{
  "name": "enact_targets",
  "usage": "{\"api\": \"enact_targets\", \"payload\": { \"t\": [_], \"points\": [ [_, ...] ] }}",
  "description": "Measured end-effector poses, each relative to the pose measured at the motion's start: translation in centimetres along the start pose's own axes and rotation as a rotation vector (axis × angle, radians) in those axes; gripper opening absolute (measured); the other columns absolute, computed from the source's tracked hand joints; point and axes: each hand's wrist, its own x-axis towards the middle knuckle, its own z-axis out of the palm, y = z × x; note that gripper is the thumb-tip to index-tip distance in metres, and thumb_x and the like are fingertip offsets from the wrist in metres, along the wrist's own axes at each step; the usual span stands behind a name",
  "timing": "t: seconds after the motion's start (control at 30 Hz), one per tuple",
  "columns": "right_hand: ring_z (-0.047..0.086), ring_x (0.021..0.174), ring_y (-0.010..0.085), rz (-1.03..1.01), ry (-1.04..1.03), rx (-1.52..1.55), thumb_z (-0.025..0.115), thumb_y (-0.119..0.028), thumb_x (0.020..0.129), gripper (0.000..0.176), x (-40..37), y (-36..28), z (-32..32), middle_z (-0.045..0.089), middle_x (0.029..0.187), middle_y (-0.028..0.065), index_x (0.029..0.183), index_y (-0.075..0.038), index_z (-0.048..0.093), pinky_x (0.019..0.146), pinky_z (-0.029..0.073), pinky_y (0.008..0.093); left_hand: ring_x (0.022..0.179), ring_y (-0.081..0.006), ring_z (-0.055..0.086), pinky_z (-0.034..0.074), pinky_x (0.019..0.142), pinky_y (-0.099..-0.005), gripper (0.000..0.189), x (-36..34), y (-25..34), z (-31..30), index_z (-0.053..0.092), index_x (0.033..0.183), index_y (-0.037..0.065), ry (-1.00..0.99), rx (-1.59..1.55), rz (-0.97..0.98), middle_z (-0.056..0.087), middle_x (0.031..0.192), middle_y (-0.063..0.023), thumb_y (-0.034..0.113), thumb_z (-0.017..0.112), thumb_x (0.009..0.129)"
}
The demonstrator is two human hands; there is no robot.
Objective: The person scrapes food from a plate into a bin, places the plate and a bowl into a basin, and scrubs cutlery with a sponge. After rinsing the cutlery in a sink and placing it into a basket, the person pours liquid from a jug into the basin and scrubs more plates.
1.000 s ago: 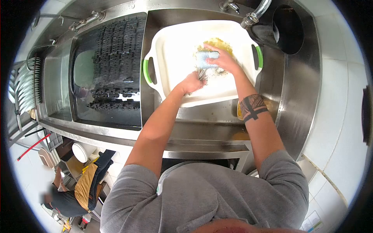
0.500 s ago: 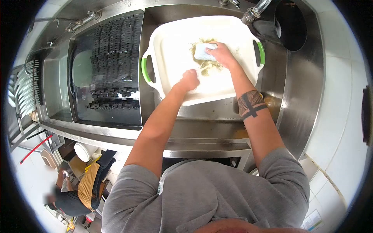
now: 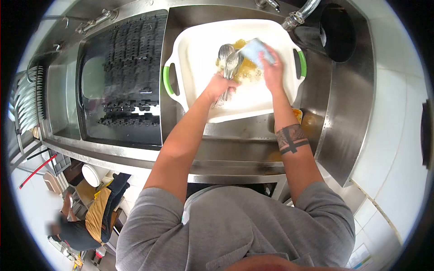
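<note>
My left hand (image 3: pixel 221 86) is closed round the handles of a bunch of metal spoons (image 3: pixel 232 62), their heads pointing away from me. In my right hand (image 3: pixel 272 67) is a light blue sponge (image 3: pixel 257 52), tilted up just right of the spoon heads. Both hands are over a white tray (image 3: pixel 194 49) with green handles. Yellowish, foamy liquid (image 3: pixel 248 70) lies on the tray beneath the spoons and sponge.
The tray sits in a steel sink (image 3: pixel 244 131) under a tap (image 3: pixel 294 20). To the left, a water-filled basin holds black ridged racks (image 3: pixel 135 58). A dark round pan (image 3: pixel 339 34) leans at the right. Plates (image 3: pixel 29 101) stand far left; another person (image 3: pixel 83 232) is behind.
The spoons now show in my left hand, heads up off the tray. My right hand has moved right and tilted the sponge, uncovering more yellowish liquid.
</note>
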Motion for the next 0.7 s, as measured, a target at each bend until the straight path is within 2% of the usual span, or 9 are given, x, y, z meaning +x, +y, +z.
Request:
{"api": "enact_targets", "payload": {
  "t": [0.03,0.13,0.23,0.3,0.33,0.4,0.5,0.63,0.7],
  "points": [
    [0.066,0.109,0.0197,0.097,0.144,0.181,0.072,-0.011,0.096,0.037,0.5,-0.3,-0.3,0.069,0.125,0.0074,0.132,-0.006,0.067,0.099,0.05,0.0325,0.071,-0.0186,0.063,0.053,0.067,-0.0336,0.03,-0.6,0.7,0.1,0.065,0.113,0.002,-0.058,-0.151,-0.05,0.067,0.088,-0.0092,-0.005,0.071,0.084],
    [0.068,0.104,0.0233,-0.016,0.276,-0.447,0.068,-0.014,0.096,0.039,1.3,1.6,-1.3,0.071,0.121,0.0115,0.134,-0.007,0.065,0.094,0.053,0.033,0.066,-0.0179,0.061,0.052,0.063,-0.0332,0.02,-0.3,-0.1,0.0,0.065,0.105,0.0,-0.086,-0.247,-0.085,0.065,0.083,-0.0085,-0.003,0.071,0.086],
    [0.069,0.102,0.0266,0.424,0.064,-0.76,0.067,-0.019,0.095,0.041,1.4,3.3,-0.5,0.072,0.118,0.0149,0.135,-0.009,0.064,0.093,0.054,0.0372,0.062,-0.0187,0.058,0.049,0.06,-0.0335,0.008,1.2,-2.0,-0.3,0.065,0.089,0.0,-0.091,-0.096,-0.082,0.063,0.075,-0.0084,0.001,0.073,0.085],
    [0.069,0.099,0.0288,0.783,0.052,0.082,0.066,-0.021,0.093,0.042,1.3,3.0,0.1,0.072,0.114,0.0155,0.133,-0.007,0.063,0.091,0.055,0.0427,0.06,-0.0191,0.057,0.048,0.059,-0.0333,0.011,1.6,-1.8,-0.6,0.066,0.079,0.001,-0.111,0.005,-0.083,0.062,0.07,-0.0087,0.005,0.075,0.083],
    [0.069,0.099,0.0288,0.775,0.051,0.084,0.066,-0.021,0.093,0.042,1.5,2.8,0.0,0.072,0.114,0.0155,0.133,-0.007,0.063,0.091,0.055,0.0427,0.059,-0.0188,0.055,0.045,0.057,-0.0333,0.013,1.7,-1.7,-0.8,0.065,0.075,0.001,-0.152,0.076,-0.144,0.06,0.067,-0.0084,0.006,0.076,0.082],
    [0.068,0.102,0.0277,0.867,-0.292,0.825,0.068,-0.018,0.092,0.043,1.5,1.2,0.2,0.07,0.117,0.0139,0.133,-0.006,0.06,0.091,0.055,0.044,0.058,-0.0172,0.052,0.039,0.054,-0.0319,0.01,0.6,-1.1,-0.4,0.068,0.076,-0.002,-0.169,0.016,-0.278,0.059,0.066,-0.0074,0.005,0.075,0.079],
    [0.066,0.107,0.0265,0.847,-0.573,0.562,0.071,-0.021,0.091,0.047,1.2,-0.4,1.2,0.067,0.123,0.0126,0.133,-0.006,0.057,0.092,0.055,0.0434,0.057,-0.0166,0.049,0.039,0.053,-0.031,0.01,-0.8,0.6,-0.1,0.069,0.077,-0.001,-0.213,-0.112,-0.294,0.059,0.066,-0.0061,0.005,0.076,0.077],
    [0.062,0.114,0.0228,0.679,-0.386,-0.19,0.077,-0.034,0.091,0.053,0.8,-2.6,3.3,0.061,0.13,0.0103,0.133,-0.007,0.059,0.088,0.055,0.0395,0.064,-0.0233,0.062,0.049,0.059,-0.0361,0.02,-0.4,-0.3,-0.4,0.071,0.087,-0.006,-0.121,0.21,-0.169,0.067,0.074,-0.0125,0.01,0.077,0.076],
    [0.063,0.11,0.0214,0.705,-0.388,0.176,0.077,-0.04,0.092,0.052,1.1,-1.8,3.5,0.065,0.121,0.0085,0.129,-0.007,0.062,0.085,0.056,0.0377,0.081,-0.0339,0.072,0.057,0.073,-0.042,0.033,-0.6,-0.9,0.0,0.071,0.098,-0.011,0.064,0.869,0.021,0.074,0.086,-0.0211,0.012,0.076,0.075]
  ]
}}
